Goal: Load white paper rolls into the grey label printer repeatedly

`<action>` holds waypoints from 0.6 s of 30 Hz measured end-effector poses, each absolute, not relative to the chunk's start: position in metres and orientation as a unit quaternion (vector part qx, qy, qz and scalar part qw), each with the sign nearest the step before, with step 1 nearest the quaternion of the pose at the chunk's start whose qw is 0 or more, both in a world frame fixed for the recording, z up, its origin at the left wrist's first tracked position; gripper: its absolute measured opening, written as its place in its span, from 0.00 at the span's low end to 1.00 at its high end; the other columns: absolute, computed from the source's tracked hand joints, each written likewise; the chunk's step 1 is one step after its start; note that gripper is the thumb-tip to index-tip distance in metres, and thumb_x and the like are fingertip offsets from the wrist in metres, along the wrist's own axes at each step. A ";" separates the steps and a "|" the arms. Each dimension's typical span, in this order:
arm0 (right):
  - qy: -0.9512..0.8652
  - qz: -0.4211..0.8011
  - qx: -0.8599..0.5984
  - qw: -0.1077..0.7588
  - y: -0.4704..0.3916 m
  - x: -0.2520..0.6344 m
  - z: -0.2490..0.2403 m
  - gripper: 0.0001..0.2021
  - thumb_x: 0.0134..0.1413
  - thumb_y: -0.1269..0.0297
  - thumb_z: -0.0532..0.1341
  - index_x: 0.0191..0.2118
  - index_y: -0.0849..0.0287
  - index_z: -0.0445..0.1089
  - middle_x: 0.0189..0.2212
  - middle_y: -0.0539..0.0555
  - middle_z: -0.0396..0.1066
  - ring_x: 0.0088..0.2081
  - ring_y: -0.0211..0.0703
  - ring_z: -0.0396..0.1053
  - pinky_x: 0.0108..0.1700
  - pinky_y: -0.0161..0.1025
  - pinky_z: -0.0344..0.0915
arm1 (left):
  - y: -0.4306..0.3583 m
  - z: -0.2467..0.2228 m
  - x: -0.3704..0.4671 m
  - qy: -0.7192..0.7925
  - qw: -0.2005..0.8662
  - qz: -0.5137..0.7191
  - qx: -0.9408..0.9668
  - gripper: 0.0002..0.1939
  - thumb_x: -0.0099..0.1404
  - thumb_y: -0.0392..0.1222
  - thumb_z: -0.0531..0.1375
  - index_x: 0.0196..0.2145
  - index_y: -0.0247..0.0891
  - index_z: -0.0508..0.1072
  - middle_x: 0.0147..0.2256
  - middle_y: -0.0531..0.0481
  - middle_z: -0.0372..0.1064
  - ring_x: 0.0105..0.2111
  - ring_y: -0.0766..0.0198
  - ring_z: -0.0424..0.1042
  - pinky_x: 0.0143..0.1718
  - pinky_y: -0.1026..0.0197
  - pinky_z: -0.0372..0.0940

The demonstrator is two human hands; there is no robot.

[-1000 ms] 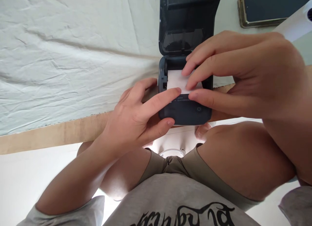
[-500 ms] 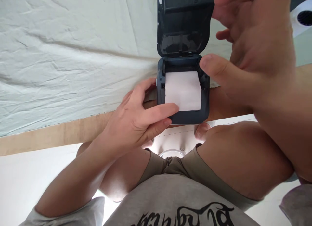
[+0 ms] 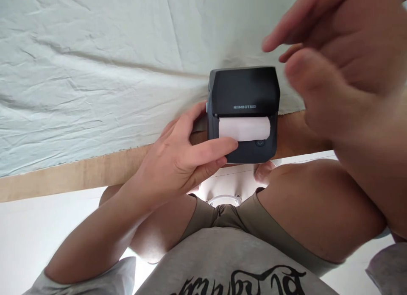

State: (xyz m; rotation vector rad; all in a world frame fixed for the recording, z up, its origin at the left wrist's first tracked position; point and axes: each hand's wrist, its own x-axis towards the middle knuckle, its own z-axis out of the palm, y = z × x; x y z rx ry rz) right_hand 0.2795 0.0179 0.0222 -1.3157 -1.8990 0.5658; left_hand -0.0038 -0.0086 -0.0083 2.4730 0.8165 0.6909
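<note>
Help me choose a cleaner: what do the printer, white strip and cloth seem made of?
Printer: probably plastic; smooth, with a soft sheen. White strip: likely paper; matte, with an uneven right edge. Cloth: apparently woven fabric; matte, with creases and a slightly ragged edge.

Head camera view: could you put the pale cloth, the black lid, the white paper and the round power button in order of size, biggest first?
1. Pale cloth, running past the picture's edge
2. Black lid
3. White paper
4. Round power button
</note>
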 end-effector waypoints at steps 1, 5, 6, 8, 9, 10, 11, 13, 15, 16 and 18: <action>-0.762 0.207 -0.500 0.356 0.018 0.282 0.020 0.24 0.77 0.43 0.56 0.63 0.55 0.70 0.60 0.50 0.70 0.61 0.28 0.72 0.65 0.30 0.75 | -0.008 -0.008 -0.004 0.289 0.228 0.242 0.898 0.16 0.85 0.44 0.59 0.64 0.55 0.78 0.76 0.39 0.63 0.70 0.40 0.77 0.65 0.33 0.79; -0.800 0.211 -0.473 0.302 0.022 0.288 0.011 0.20 0.77 0.46 0.56 0.61 0.54 0.70 0.59 0.50 0.70 0.58 0.27 0.71 0.64 0.34 0.73 | -0.009 -0.011 -0.005 0.298 0.206 0.268 0.892 0.18 0.88 0.48 0.55 0.69 0.56 0.70 0.75 0.38 0.65 0.70 0.44 0.76 0.65 0.35 0.79; -0.801 0.217 -0.473 0.296 0.023 0.289 0.010 0.21 0.77 0.45 0.56 0.61 0.54 0.70 0.59 0.50 0.70 0.58 0.27 0.71 0.64 0.34 0.73 | -0.009 -0.012 -0.005 0.293 0.193 0.280 0.894 0.19 0.88 0.51 0.54 0.71 0.54 0.68 0.74 0.37 0.66 0.70 0.44 0.76 0.65 0.35 0.79; -0.798 0.242 -0.470 0.290 0.025 0.290 0.011 0.23 0.76 0.42 0.57 0.62 0.53 0.70 0.59 0.49 0.70 0.57 0.26 0.70 0.62 0.32 0.72 | -0.009 -0.012 -0.003 0.314 0.201 0.262 0.890 0.24 0.88 0.54 0.54 0.75 0.51 0.62 0.74 0.35 0.66 0.74 0.42 0.72 0.69 0.35 0.76; -0.793 0.263 -0.471 0.284 0.026 0.289 0.012 0.24 0.76 0.42 0.57 0.63 0.53 0.69 0.58 0.49 0.70 0.56 0.25 0.69 0.61 0.32 0.71 | -0.009 -0.011 -0.003 0.326 0.211 0.252 0.886 0.27 0.87 0.56 0.54 0.77 0.50 0.59 0.75 0.35 0.66 0.74 0.41 0.72 0.70 0.34 0.75; -0.786 0.285 -0.474 0.276 0.026 0.289 0.014 0.24 0.75 0.42 0.58 0.64 0.52 0.69 0.58 0.49 0.70 0.54 0.24 0.68 0.59 0.31 0.71 | -0.009 -0.010 -0.002 0.340 0.225 0.237 0.882 0.30 0.86 0.58 0.54 0.79 0.49 0.57 0.75 0.36 0.66 0.74 0.40 0.72 0.71 0.34 0.74; -0.779 0.307 -0.479 0.263 0.027 0.288 0.016 0.24 0.74 0.43 0.59 0.64 0.52 0.68 0.57 0.48 0.70 0.51 0.23 0.67 0.57 0.30 0.70 | -0.009 -0.009 -0.001 0.353 0.234 0.225 0.878 0.33 0.85 0.61 0.54 0.80 0.48 0.56 0.76 0.37 0.67 0.73 0.40 0.72 0.72 0.35 0.74; -0.766 0.342 -0.494 0.228 0.029 0.285 0.021 0.22 0.72 0.49 0.61 0.65 0.52 0.68 0.55 0.48 0.70 0.47 0.22 0.64 0.54 0.30 0.68 | -0.009 -0.006 0.000 0.369 0.232 0.208 0.876 0.36 0.85 0.64 0.53 0.80 0.46 0.57 0.76 0.38 0.67 0.72 0.39 0.73 0.72 0.36 0.74; -0.757 0.363 -0.504 0.200 0.031 0.281 0.024 0.22 0.70 0.54 0.62 0.65 0.51 0.67 0.54 0.49 0.70 0.46 0.24 0.63 0.53 0.31 0.69 | -0.009 -0.005 0.000 0.373 0.210 0.206 0.880 0.36 0.85 0.64 0.53 0.80 0.43 0.59 0.74 0.36 0.68 0.72 0.39 0.74 0.70 0.38 0.75; -0.755 0.368 -0.506 0.196 0.031 0.280 0.025 0.22 0.70 0.54 0.62 0.65 0.51 0.67 0.54 0.50 0.70 0.47 0.25 0.64 0.54 0.32 0.70 | -0.009 -0.005 -0.001 0.371 0.202 0.208 0.882 0.36 0.85 0.63 0.54 0.79 0.43 0.60 0.74 0.35 0.69 0.71 0.40 0.75 0.68 0.40 0.76; -0.755 0.374 -0.501 0.198 0.029 0.278 0.023 0.22 0.72 0.53 0.60 0.66 0.50 0.66 0.56 0.51 0.70 0.51 0.29 0.67 0.62 0.36 0.74 | -0.009 -0.006 -0.001 0.374 0.210 0.210 0.879 0.36 0.85 0.63 0.54 0.80 0.42 0.58 0.74 0.34 0.68 0.71 0.40 0.75 0.68 0.41 0.77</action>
